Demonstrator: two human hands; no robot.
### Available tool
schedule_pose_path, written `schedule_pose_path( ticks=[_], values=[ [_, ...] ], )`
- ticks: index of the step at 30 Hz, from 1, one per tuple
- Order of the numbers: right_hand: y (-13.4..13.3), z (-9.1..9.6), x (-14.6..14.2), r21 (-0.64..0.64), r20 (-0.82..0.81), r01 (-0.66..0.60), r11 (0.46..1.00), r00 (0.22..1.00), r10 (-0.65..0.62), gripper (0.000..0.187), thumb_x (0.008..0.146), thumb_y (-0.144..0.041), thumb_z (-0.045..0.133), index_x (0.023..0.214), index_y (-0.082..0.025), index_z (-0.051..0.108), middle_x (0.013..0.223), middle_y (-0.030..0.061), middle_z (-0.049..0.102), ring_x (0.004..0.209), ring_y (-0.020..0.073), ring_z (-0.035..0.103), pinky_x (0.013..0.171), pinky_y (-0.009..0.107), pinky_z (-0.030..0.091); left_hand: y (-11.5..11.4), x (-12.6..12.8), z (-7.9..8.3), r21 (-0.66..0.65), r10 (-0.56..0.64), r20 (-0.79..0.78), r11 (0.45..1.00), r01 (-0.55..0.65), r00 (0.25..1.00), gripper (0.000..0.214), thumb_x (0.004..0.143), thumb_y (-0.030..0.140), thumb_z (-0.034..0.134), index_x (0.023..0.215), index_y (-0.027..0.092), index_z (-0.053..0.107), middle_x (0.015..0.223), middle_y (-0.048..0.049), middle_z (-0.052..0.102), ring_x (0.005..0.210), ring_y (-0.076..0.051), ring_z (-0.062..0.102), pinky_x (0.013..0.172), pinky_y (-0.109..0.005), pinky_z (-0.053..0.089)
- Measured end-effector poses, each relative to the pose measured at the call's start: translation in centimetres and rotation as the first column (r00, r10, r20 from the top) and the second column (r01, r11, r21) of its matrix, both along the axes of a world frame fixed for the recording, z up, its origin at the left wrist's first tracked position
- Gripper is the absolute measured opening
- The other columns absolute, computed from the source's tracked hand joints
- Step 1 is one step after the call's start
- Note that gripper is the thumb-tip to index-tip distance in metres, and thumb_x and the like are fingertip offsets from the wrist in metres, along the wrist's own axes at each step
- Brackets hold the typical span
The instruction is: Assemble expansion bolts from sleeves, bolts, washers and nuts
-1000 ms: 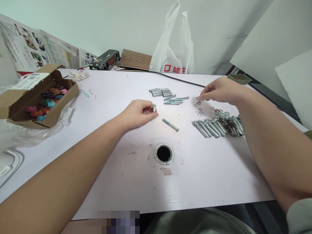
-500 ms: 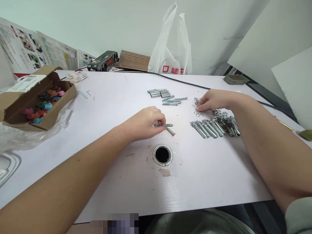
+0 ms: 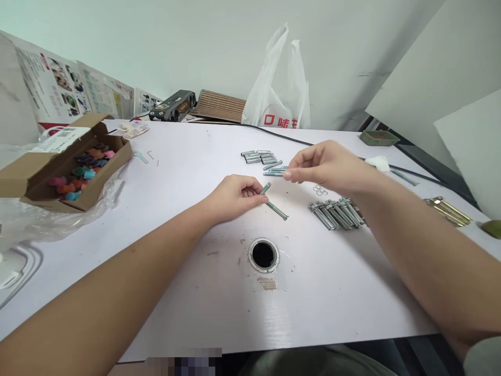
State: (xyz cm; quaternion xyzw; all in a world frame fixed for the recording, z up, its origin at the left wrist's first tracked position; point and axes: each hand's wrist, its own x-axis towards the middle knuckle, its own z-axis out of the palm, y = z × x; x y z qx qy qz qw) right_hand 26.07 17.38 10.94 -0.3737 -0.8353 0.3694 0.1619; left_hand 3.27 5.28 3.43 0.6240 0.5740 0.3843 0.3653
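My left hand (image 3: 243,197) is closed on two slim silver bolts in the middle of the table. One bolt (image 3: 277,210) points down and to the right, its flared end outward; the other (image 3: 265,188) tilts up beside the thumb. My right hand (image 3: 323,166) hangs to the upper right, thumb and fingers pinched together. What sits in that pinch is too small to make out. Behind its fingertips lie loose bolts (image 3: 273,170) and short metal sleeves (image 3: 254,158). Below the right hand are several thin washers (image 3: 320,190) and a row of assembled anchor bolts (image 3: 332,215), partly covered by my forearm.
A metal-rimmed hole (image 3: 264,255) is set in the white table. At left stands an open cardboard box (image 3: 31,190) of colourful pieces on plastic wrap. A white bag (image 3: 274,99) and a black cable (image 3: 282,134) lie behind. Brass-coloured bolts (image 3: 450,211) rest at right.
My right hand has moved left from the washers toward my left hand, fingers still pinched. The bolts in my left hand have turned, one now tilting upward. The view has shifted slightly.
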Motion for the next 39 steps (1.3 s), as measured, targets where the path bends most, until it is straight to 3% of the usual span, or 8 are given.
schedule_pose_path(
  ticks=[3, 6, 14, 24, 27, 30, 35, 39],
  values=[
    [-2.3, -1.2, -2.0, -0.111, -0.177, -0.085, 0.99, 0.982, 0.065, 0.057, 0.061, -0.066, 0.102, 0.075, -0.017, 0.078, 0.075, 0.0066, 0.069, 0.066, 0.0135, 0.053, 0.059, 0.032, 0.039, 0.0, -0.3, 0.0, 0.013, -0.029, 0.096, 1.0, 0.028, 0.995, 0.03, 0.082, 0.042, 0.087, 0.084, 0.015, 0.072, 0.076, 0.0025, 0.063, 0.073, -0.011, 0.053, 0.07, -0.027, 0.043],
    [-2.9, -1.9, -2.8, -0.11, -0.282, -0.055, 0.992, 0.959, 0.022, 0.054, 0.059, -0.06, 0.105, 0.076, -0.017, 0.078, 0.076, 0.0067, 0.071, 0.068, 0.0138, 0.056, 0.062, 0.031, 0.042, 0.1, -0.5, 0.1, 0.015, -0.055, 0.158, 0.998, 0.053, 0.986, 0.029, 0.081, 0.038, 0.088, 0.082, 0.015, 0.071, 0.077, 0.0022, 0.063, 0.074, -0.011, 0.054, 0.071, -0.027, 0.043],
    [-3.3, -1.7, -2.9, -0.028, -0.304, 0.062, 0.998, 0.95, -0.067, 0.049, 0.061, -0.059, 0.105, 0.076, -0.02, 0.08, 0.075, 0.0061, 0.072, 0.066, 0.015, 0.056, 0.061, 0.033, 0.043, 0.1, -0.5, 0.2, 0.014, -0.069, 0.178, 0.998, 0.067, 0.982, 0.028, 0.084, 0.041, 0.085, 0.083, 0.015, 0.074, 0.08, 0.0008, 0.067, 0.075, -0.011, 0.056, 0.073, -0.027, 0.045],
    [-2.6, -0.8, -1.8, 0.034, 0.102, 0.114, 0.993, 0.988, -0.117, 0.03, 0.085, -0.036, 0.091, 0.069, -0.02, 0.071, 0.07, 0.0041, 0.069, 0.061, 0.0133, 0.053, 0.058, 0.034, 0.039, 1.0, -2.5, -0.3, 0.101, 0.168, -0.12, 0.983, -0.156, 0.979, 0.029, 0.09, 0.044, 0.073, 0.087, 0.016, 0.077, 0.08, -0.0024, 0.071, 0.074, -0.015, 0.059, 0.072, -0.031, 0.045],
    [-2.3, -1.4, -1.8, 0.048, 0.136, 0.13, 0.99, 0.981, -0.136, 0.025, 0.084, -0.037, 0.092, 0.084, -0.02, 0.074, 0.078, 0.0049, 0.074, 0.064, 0.0151, 0.058, 0.059, 0.034, 0.043, 1.1, -3.0, -0.5, 0.113, 0.217, -0.159, 0.973, -0.201, 0.963, 0.028, 0.09, 0.043, 0.072, 0.09, 0.016, 0.079, 0.081, -0.0026, 0.073, 0.075, -0.015, 0.06, 0.072, -0.03, 0.045],
    [-1.2, -1.7, -2.3, 0.025, 0.123, 0.112, 0.993, 0.986, -0.115, 0.038, 0.082, -0.041, 0.093, 0.109, -0.019, 0.077, 0.082, 0.0052, 0.076, 0.063, 0.016, 0.059, 0.058, 0.035, 0.045, 1.1, -3.0, -0.5, 0.095, 0.209, -0.129, 0.976, -0.198, 0.969, 0.03, 0.09, 0.045, 0.072, 0.09, 0.016, 0.079, 0.083, -0.0035, 0.075, 0.076, -0.016, 0.062, 0.072, -0.03, 0.046],
    [2.9, -1.1, -7.2, 0.245, 0.313, -0.072, 0.967, 0.95, -0.009, 0.041, 0.091, -0.036, 0.085, 0.128, -0.019, 0.081, 0.097, 0.0082, 0.08, 0.077, 0.0199, 0.068, 0.07, 0.036, 0.053, 1.1, -3.1, -0.5, 0.092, 0.223, -0.1, 0.973, -0.214, 0.97, 0.031, 0.09, 0.045, 0.073, 0.092, 0.015, 0.079, 0.087, -0.0048, 0.077, 0.079, -0.016, 0.065, 0.076, -0.03, 0.049],
    [5.6, -0.6, -12.4, 0.372, 0.641, -0.372, 0.85, 0.765, 0.055, 0.032, 0.094, -0.025, 0.08, 0.126, -0.02, 0.084, 0.113, 0.0088, 0.081, 0.098, 0.0223, 0.071, 0.081, 0.032, 0.05, 1.2, -3.7, -0.5, 0.109, 0.284, -0.097, 0.956, -0.274, 0.954, 0.026, 0.091, 0.041, 0.073, 0.095, 0.015, 0.08, 0.089, -0.0049, 0.079, 0.079, -0.017, 0.067, 0.078, -0.031, 0.051]
  ],
)
